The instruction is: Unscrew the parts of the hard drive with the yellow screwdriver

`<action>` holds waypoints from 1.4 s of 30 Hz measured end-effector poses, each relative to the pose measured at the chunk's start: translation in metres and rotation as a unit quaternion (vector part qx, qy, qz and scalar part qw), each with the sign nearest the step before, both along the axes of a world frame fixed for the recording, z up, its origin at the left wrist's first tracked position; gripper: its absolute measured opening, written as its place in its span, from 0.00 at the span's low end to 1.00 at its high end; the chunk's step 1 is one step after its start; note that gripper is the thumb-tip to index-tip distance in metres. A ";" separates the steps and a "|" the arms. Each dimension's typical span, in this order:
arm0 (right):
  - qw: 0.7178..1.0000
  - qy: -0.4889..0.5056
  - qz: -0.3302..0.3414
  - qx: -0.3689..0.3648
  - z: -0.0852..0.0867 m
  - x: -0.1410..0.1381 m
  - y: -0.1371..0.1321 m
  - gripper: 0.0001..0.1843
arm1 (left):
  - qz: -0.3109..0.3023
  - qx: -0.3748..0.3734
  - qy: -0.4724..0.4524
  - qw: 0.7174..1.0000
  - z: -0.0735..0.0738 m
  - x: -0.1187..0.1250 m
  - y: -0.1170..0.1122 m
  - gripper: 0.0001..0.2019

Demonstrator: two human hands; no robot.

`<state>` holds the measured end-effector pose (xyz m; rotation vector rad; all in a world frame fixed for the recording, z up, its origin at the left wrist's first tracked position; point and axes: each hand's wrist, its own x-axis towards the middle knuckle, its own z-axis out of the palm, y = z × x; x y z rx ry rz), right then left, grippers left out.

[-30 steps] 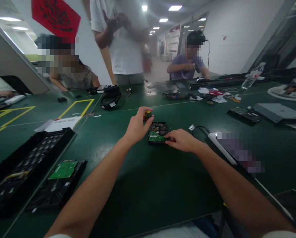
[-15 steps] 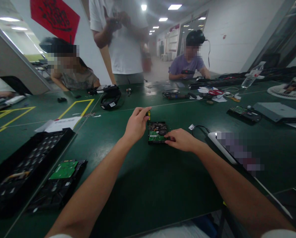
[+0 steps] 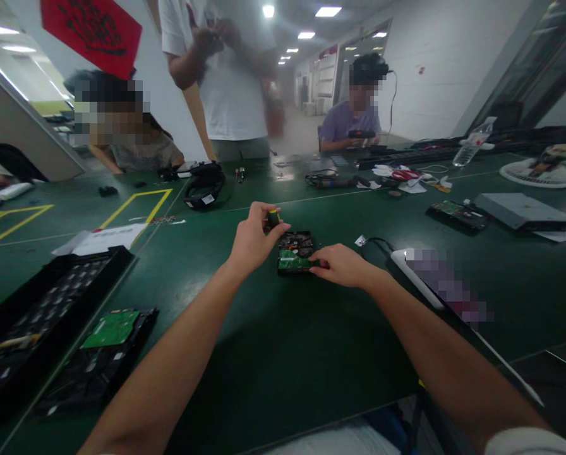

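Note:
A black hard drive (image 3: 295, 251) with a green circuit board lies on the green table (image 3: 283, 354) in front of me. My left hand (image 3: 253, 239) is closed round the yellow-and-black handle of a screwdriver (image 3: 273, 218), held upright over the drive's far left corner. My right hand (image 3: 341, 265) rests on the drive's near right edge, fingers pressed together on it.
A second hard drive (image 3: 107, 341) and a black tray (image 3: 31, 316) lie at near left. A white power strip (image 3: 415, 281) with a cable sits right of my hand. Another drive (image 3: 458, 213), a grey box (image 3: 520, 212) and a bottle (image 3: 472, 142) are farther right. Three people are across the table.
The view has shifted slightly left and down. My left fingers have turned on the screwdriver handle; the right hand stays on the drive.

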<state>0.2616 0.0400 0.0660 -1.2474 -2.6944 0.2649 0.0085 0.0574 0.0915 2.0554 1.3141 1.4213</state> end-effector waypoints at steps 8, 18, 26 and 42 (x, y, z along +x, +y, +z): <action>1.000 0.003 0.008 0.002 0.003 0.000 -0.001 0.19 | 0.006 0.063 0.075 0.995 0.003 -0.002 -0.001 0.17; 1.000 -0.003 -0.008 -0.006 0.004 0.000 -0.003 0.18 | -0.013 0.047 0.088 0.995 0.004 -0.004 0.000 0.20; 1.000 0.000 -0.013 -0.021 0.002 -0.001 -0.002 0.17 | -0.024 -0.010 -0.016 1.000 0.003 0.000 -0.002 0.20; 0.999 -0.001 -0.021 -0.030 0.001 -0.003 -0.002 0.17 | -0.002 0.085 0.107 0.991 0.010 -0.008 -0.001 0.17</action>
